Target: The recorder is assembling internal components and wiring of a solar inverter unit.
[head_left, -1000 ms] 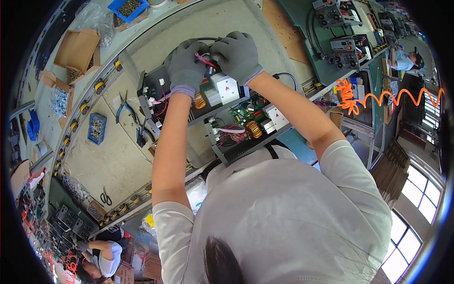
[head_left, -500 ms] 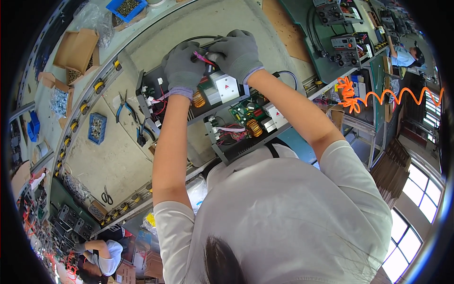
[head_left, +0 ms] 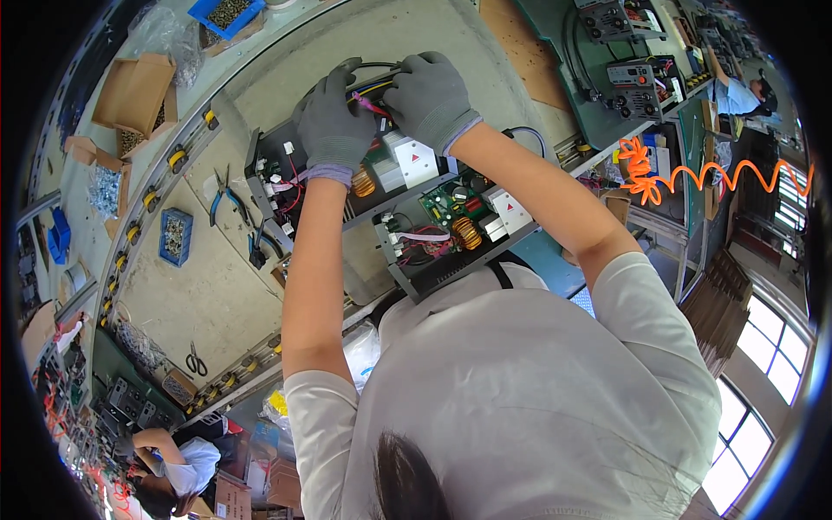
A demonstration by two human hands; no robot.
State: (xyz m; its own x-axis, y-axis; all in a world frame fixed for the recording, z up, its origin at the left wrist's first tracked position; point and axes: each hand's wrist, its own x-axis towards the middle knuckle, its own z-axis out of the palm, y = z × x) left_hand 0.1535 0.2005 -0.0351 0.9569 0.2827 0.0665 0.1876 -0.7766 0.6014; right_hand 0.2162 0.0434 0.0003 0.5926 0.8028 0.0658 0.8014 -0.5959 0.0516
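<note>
An open-topped metal unit (head_left: 381,198) lies across the bench, with a white plate, a copper coil (head_left: 362,182) and loose wires inside. Over its far side, my left hand (head_left: 336,126), in a grey glove, has its fingers drawn together at the edge. My right hand (head_left: 431,97), gloved alike, bends its fingers down just to the right. Pink and red wires (head_left: 371,105) and thin yellow wires (head_left: 374,86) show between the two hands. What the fingertips grip is hidden. Nearer my body stands a second open unit (head_left: 451,238) with a green circuit board.
Blue-handled pliers (head_left: 227,201) and a blue tray of screws (head_left: 176,237) lie left of the units. Cardboard boxes of fasteners (head_left: 130,104) stand beyond the roller rail (head_left: 178,159). More units (head_left: 635,91) sit at right, near a coiled orange hose (head_left: 640,169). Co-workers (head_left: 178,464) are at lower left and far right.
My hands have moved slightly apart, uncovering yellow wires between them. The left fingertips reach higher past the unit's far edge. Both units stay in place.
</note>
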